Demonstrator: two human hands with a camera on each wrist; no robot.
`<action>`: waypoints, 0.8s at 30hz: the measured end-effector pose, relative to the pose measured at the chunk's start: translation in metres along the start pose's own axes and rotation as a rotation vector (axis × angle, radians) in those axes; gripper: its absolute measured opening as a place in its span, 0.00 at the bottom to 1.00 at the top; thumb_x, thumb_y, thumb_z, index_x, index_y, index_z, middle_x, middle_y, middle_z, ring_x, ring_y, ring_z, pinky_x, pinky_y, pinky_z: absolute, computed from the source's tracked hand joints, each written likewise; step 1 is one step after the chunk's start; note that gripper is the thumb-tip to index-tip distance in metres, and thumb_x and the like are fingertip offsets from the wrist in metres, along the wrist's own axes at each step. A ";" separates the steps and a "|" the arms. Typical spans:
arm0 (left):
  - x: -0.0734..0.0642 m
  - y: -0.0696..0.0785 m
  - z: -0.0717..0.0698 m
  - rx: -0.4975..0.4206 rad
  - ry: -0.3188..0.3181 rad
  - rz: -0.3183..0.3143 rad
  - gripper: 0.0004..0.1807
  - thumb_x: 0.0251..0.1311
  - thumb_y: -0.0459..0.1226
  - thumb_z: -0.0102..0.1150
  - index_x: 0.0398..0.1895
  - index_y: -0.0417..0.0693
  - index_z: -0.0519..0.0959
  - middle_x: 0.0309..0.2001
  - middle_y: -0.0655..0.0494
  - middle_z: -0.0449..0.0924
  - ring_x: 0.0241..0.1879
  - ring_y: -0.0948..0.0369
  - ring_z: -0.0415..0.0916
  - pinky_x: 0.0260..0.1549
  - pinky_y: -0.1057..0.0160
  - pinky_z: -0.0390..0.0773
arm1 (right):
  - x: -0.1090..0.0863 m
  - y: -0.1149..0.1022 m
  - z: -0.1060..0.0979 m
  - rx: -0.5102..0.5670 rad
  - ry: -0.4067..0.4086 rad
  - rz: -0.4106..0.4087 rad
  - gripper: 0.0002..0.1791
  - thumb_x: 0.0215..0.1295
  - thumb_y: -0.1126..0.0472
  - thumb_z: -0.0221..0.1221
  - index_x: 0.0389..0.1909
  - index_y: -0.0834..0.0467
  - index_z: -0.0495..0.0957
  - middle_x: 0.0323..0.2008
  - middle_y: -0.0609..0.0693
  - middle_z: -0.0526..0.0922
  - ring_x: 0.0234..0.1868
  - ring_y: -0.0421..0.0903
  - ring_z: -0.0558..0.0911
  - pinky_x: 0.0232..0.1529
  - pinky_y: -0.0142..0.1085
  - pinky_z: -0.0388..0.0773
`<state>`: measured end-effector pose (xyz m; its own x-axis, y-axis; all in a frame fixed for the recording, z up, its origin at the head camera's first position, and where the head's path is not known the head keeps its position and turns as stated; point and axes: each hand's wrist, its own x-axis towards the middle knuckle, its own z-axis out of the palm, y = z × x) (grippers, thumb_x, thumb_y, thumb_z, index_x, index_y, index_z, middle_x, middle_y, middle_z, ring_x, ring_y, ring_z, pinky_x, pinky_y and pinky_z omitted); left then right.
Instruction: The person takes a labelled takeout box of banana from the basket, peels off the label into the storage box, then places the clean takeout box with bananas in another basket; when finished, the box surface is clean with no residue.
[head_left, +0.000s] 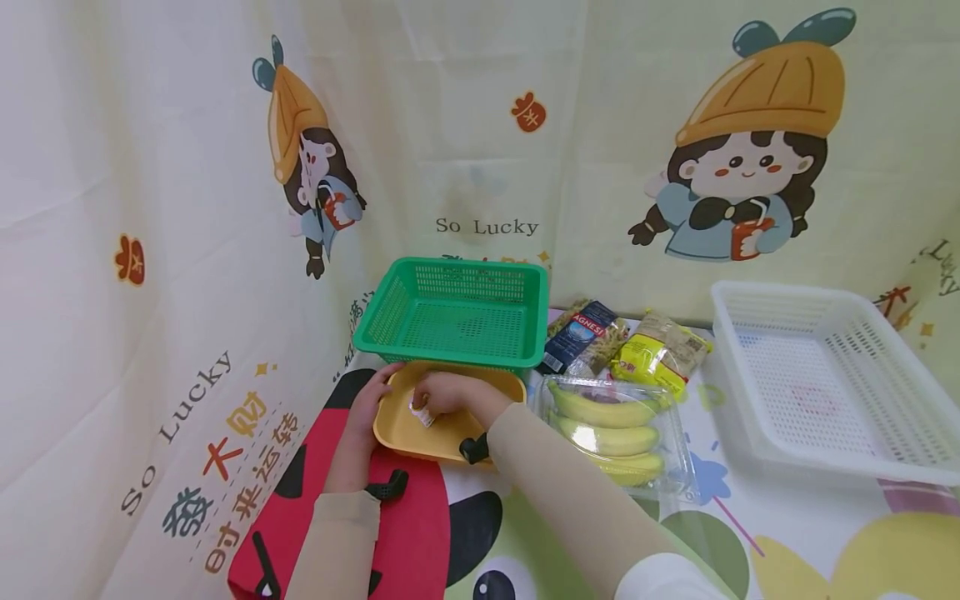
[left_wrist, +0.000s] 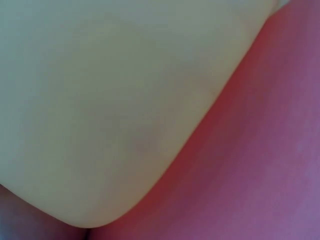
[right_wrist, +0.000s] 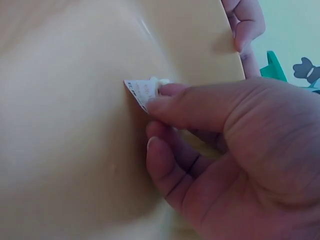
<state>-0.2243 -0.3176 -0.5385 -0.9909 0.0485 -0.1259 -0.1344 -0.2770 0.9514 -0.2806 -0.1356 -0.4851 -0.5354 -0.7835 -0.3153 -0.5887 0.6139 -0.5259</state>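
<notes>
A yellow plastic basin [head_left: 444, 435] stands in front of the green basket in the head view. My left hand [head_left: 365, 410] grips the basin's left rim; in the right wrist view its curled fingers [right_wrist: 248, 22] show over the edge. Inside the basin, my right hand [head_left: 453, 394] pinches a small white printed piece of paper [right_wrist: 140, 91] between thumb and finger. The paper's near end is hidden under the fingertips, and a crumpled white bit sticks out there. A blurred close-up of the basin's pale side [left_wrist: 115, 100] fills much of the left wrist view.
Behind the basin is a green mesh basket [head_left: 472, 325]. To the right lie bananas in a clear plastic box [head_left: 611, 433], a pasta bag [head_left: 585, 337] and a yellow food bag [head_left: 660, 352]. A white mesh basket [head_left: 817, 392] stands farther right. Printed curtains enclose the table.
</notes>
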 end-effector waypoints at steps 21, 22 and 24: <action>0.001 0.000 0.001 -0.040 -0.004 -0.013 0.31 0.64 0.28 0.30 0.73 0.39 0.59 0.70 0.53 0.60 0.63 0.63 0.65 0.55 0.73 0.72 | -0.006 -0.006 0.000 -0.183 0.033 0.129 0.09 0.67 0.60 0.59 0.47 0.51 0.80 0.38 0.45 0.79 0.40 0.42 0.74 0.41 0.30 0.73; 0.001 0.000 0.001 -0.039 0.000 -0.016 0.31 0.63 0.28 0.30 0.73 0.39 0.59 0.71 0.52 0.60 0.64 0.61 0.64 0.55 0.72 0.72 | -0.006 -0.005 0.000 -0.156 0.033 0.143 0.09 0.66 0.61 0.60 0.46 0.51 0.79 0.37 0.45 0.78 0.39 0.43 0.74 0.40 0.30 0.72; 0.001 0.000 0.000 -0.036 -0.004 -0.018 0.32 0.64 0.28 0.29 0.73 0.40 0.58 0.73 0.50 0.57 0.66 0.59 0.61 0.57 0.71 0.72 | -0.006 -0.003 0.000 -0.133 0.035 0.144 0.09 0.65 0.62 0.60 0.45 0.52 0.79 0.36 0.45 0.77 0.39 0.43 0.74 0.39 0.31 0.71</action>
<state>-0.2253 -0.3174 -0.5388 -0.9883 0.0571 -0.1416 -0.1524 -0.3101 0.9384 -0.2755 -0.1322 -0.4820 -0.6391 -0.6845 -0.3508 -0.5784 0.7283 -0.3674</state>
